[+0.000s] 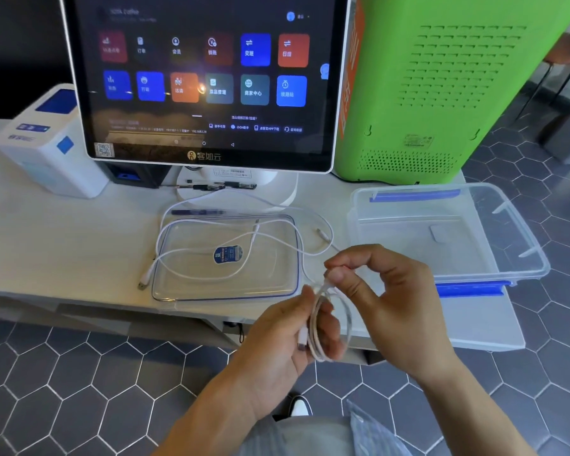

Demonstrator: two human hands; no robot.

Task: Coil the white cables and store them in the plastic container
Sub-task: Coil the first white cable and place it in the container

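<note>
Top of screen [204, 80] cut by upper edge; small text there too blurred to read. Green box [441, 87] cropped at top and right. Part of coil [323, 327] hidden behind left hand [283, 343]; plug type unclear. Right rim of container [520, 238] smeared. Both forearms cut off at bottom edge. Sticker on lid [227, 255] illegible.

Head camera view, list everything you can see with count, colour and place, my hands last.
Touchscreen: one, dark with coloured tiles, table centre back.
Printer: one, white and blue, left of the touchscreen.
Green machine: one, right of the touchscreen.
Lid: one, clear, lying flat before the touchscreen.
Loose cable: one, white, sprawled across the lid.
Container: one, clear with blue clips, table right.
Coiled cable: one, white, in both hands.
Left hand: holds the coil.
Right hand: pinches the coil's top.
</note>
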